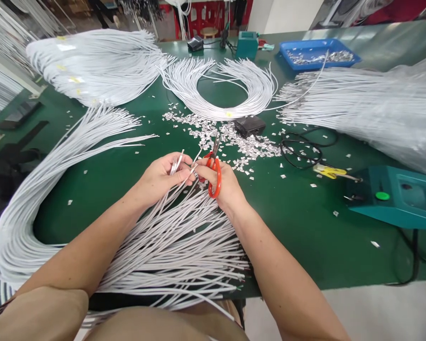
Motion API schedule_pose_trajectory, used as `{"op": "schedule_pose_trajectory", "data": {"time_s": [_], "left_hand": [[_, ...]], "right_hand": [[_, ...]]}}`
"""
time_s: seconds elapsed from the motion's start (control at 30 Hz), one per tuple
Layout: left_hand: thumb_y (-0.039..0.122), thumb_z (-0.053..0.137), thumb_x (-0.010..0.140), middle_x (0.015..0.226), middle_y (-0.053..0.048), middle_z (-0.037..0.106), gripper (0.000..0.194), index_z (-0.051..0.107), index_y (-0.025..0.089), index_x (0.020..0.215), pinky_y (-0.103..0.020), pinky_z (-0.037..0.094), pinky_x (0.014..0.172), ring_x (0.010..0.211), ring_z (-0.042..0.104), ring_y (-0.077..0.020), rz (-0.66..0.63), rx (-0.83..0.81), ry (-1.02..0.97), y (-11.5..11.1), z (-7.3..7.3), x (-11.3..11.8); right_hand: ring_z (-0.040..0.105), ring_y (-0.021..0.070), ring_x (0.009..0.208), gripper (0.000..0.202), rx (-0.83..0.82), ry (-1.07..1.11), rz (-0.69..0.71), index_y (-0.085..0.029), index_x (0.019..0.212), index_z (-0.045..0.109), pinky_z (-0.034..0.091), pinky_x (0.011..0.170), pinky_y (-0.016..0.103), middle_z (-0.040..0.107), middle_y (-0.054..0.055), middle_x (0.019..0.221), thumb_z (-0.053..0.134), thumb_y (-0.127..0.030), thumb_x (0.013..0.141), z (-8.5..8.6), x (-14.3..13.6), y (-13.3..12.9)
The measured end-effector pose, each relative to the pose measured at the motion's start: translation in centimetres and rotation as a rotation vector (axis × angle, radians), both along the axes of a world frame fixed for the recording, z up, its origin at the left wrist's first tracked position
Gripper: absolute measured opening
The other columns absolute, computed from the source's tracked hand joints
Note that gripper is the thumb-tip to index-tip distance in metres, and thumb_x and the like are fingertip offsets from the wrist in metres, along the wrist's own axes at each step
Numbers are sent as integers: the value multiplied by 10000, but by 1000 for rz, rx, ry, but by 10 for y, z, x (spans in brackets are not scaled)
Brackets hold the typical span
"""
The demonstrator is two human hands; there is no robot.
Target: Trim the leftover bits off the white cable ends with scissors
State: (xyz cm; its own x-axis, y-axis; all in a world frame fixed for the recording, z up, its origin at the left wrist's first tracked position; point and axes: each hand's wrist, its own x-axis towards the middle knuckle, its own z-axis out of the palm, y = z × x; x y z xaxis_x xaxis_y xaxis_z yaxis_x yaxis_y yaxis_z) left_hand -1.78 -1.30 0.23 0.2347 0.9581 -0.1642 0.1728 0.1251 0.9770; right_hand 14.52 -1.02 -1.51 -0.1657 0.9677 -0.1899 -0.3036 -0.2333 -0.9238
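Observation:
My left hand (166,174) is closed round the ends of a few white cables (176,162), thumb and forefinger pinching one of them. Close beside it, my right hand (227,182) has red-handled scissors (216,177) hooked on its fingers, blades pointing away from me. Its thumb and fingertip meet at the same cable end the left hand pinches; the exact contact is too small to make out. Below both hands spreads a large bundle of white cables (177,251), curving round to the left with its other ends (120,121) further back.
Small silvery scraps (213,130) litter the green table (287,246) around a black block (250,126). More cable bundles (95,66) lie behind, one coiled (227,112), one in plastic (369,102). A blue tray (319,66), yellow-handled cutters (329,171) and a teal machine (397,194) stand right.

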Motion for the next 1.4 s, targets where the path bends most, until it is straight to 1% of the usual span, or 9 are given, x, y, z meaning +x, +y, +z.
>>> {"op": "schedule_pose_trajectory", "data": {"time_s": [0.1,0.33,0.53,0.77,0.9,1.03,1.17,1.3,1.4], "left_hand": [[339,721,781,732,17,640,299,568,204,999,-242,432,612,677,614,-132,-31,-65,-103,2,-4,-2],[324,809,672,795,16,646,404,599,201,994,-249,433,652,697,583,-127,121,21,57,6,-8,-5],[305,804,691,759,17,649,381,605,197,997,-247,461,622,690,611,-132,53,-57,-9,6,-4,-9],[152,763,741,1215,-94,641,480,597,213,1187,-427,562,917,1252,531,-269,-159,-186,-101,7,7,-25],[133,772,727,1345,-84,570,566,572,240,1245,-443,565,934,1266,522,-286,-200,-187,-125,8,8,-23],[129,793,699,1210,-59,644,639,555,250,1280,-343,564,903,1119,616,-222,-195,-184,-71,7,8,-21],[203,772,741,1130,-33,668,566,563,262,1264,-287,558,846,976,663,-167,-275,-197,24,9,11,-28],[305,756,748,867,-10,689,221,632,201,899,-283,541,752,827,674,-164,-276,-150,250,13,15,-36],[303,770,708,796,-19,681,320,473,198,654,-309,526,722,789,684,-189,-194,-129,239,14,14,-36]], "right_hand": [[488,93,609,168,-15,-3,-8,-167,679,709,406,647,253,604,-35,642,765,-322,643,1,1,0],[532,114,671,234,57,-65,-64,-174,682,700,418,685,262,598,-26,667,761,-400,667,4,2,-1],[516,115,653,202,109,-262,-81,-168,696,691,420,676,268,604,-27,670,731,-364,671,-7,2,4],[552,129,730,125,392,-470,-357,-185,807,698,439,713,274,645,10,829,613,-274,786,-7,7,3],[558,127,720,125,462,-446,-180,-189,722,685,438,695,263,622,-2,753,622,-268,795,-2,0,-4],[542,121,681,150,387,-466,30,-177,677,677,419,645,260,637,-5,744,689,-310,745,-6,-8,-7],[538,114,658,204,262,-373,71,-171,698,706,427,650,259,638,-13,710,758,-366,678,-12,-10,-6],[518,109,626,240,138,-301,91,-176,695,724,419,629,257,611,-24,643,780,-403,639,-11,-10,-5],[500,103,616,257,113,-229,118,-178,688,717,414,632,260,607,-27,642,772,-425,645,-7,-8,-5]]}}
